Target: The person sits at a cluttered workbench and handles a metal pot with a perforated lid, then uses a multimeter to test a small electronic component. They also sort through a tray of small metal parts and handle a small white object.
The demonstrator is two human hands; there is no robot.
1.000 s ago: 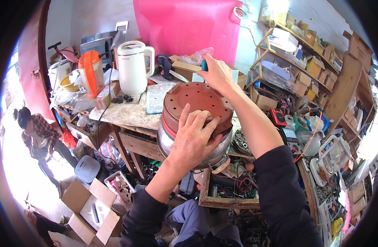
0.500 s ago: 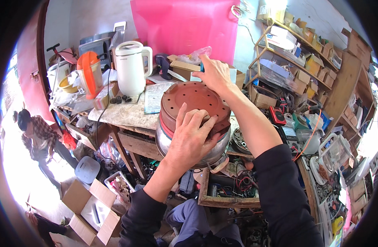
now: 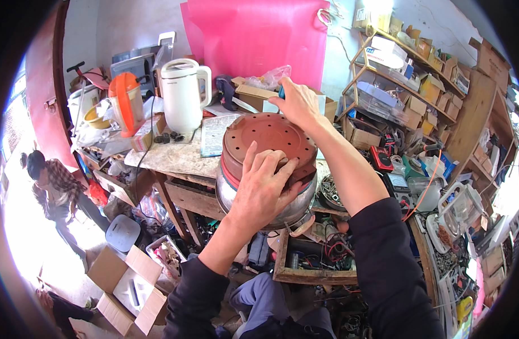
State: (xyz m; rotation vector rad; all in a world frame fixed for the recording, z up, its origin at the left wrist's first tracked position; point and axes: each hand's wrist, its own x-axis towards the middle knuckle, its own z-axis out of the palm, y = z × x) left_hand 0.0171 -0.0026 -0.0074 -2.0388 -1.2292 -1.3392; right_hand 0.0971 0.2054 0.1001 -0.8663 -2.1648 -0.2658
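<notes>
A round, reddish-brown base [image 3: 265,131] with small holes tops a silver metal pot [image 3: 228,195], which looks upside down at the workbench's front edge. My left hand [image 3: 262,189] lies on the near side of the base, fingers spread and thumb apart, pressing against it. At the far right rim, my right hand [image 3: 298,104] is closed around a teal-handled screwdriver [image 3: 281,92]. Only a bit of that handle shows; its shaft and tip are hidden.
On the workbench [image 3: 169,155] stand a white jug-shaped appliance [image 3: 181,93] and an orange-lidded pitcher [image 3: 125,101]. A wooden drawer [image 3: 316,276] of wires juts out below. Crowded shelves [image 3: 409,85] rise at right. A person [image 3: 59,186] is at left, near an open carton [image 3: 127,291].
My hands stay in nearly the same places on the base and at its rim. The whole view has shifted slightly.
</notes>
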